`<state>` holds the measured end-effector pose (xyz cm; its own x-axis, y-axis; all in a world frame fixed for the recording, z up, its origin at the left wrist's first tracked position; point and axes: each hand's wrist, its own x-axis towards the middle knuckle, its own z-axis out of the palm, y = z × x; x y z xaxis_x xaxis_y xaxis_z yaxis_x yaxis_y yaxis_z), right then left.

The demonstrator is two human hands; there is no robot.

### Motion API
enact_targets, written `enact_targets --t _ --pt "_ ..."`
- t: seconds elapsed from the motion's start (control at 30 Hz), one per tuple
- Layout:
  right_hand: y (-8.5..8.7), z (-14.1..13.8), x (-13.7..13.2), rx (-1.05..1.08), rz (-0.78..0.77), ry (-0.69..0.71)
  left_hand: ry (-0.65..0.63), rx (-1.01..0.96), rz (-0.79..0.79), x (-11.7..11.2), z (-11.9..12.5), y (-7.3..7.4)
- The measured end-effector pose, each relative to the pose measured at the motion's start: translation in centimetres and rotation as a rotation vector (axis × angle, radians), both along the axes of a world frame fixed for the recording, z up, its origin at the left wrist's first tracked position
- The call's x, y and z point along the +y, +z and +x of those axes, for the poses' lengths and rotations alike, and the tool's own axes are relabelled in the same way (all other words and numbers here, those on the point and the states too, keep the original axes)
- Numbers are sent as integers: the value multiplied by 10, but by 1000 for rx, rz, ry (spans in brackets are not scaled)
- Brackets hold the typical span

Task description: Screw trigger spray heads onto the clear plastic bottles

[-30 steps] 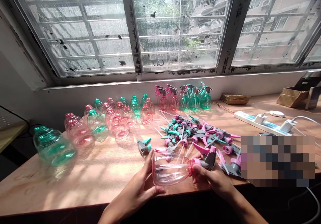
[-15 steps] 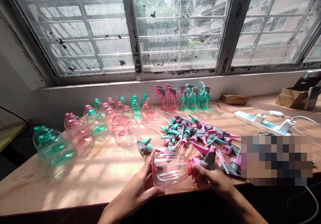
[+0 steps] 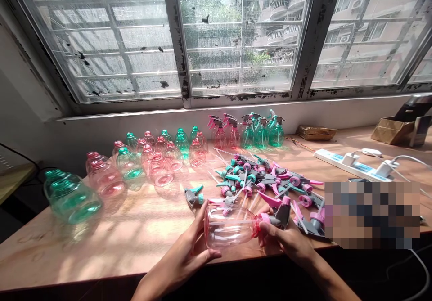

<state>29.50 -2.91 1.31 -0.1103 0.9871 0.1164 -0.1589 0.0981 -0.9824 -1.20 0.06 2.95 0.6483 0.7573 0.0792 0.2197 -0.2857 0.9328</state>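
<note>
A clear pink spray bottle (image 3: pixel 229 226) lies on its side in the air over the table's front edge, its base to the left. My left hand (image 3: pixel 194 242) is closed around the base end, thumb below. At the neck, my right hand (image 3: pixel 281 235) grips the pink collar of the grey-and-pink spray head (image 3: pixel 279 211), which sits on the bottle's mouth; a straw shows inside. Just behind lies a heap of loose spray heads (image 3: pixel 266 177) in pink, teal and grey. One teal-and-grey spray head (image 3: pixel 194 196) rests apart, near my left fingers.
Several pink and green bottles without heads (image 3: pixel 162 170) stand at the left. Bottles with spray heads (image 3: pixel 261 134) line the wall under the window. A white power strip (image 3: pixel 351 166) with plugs, a brown packet (image 3: pixel 316 132) and a cardboard box (image 3: pixel 393 128) are at the right.
The pink bottle has turned slightly in my hands, and my left thumb has shifted a little. Everything else stays in place.
</note>
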Motion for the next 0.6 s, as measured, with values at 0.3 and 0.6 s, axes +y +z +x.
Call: enact_targets --t 0.3,0.6 --pt "1 0 -1 -8 10 0 -16 2 -7 0 -4 0" --pt "2 -2 -2 18 -1 -14 25 74 37 1 -3 1"
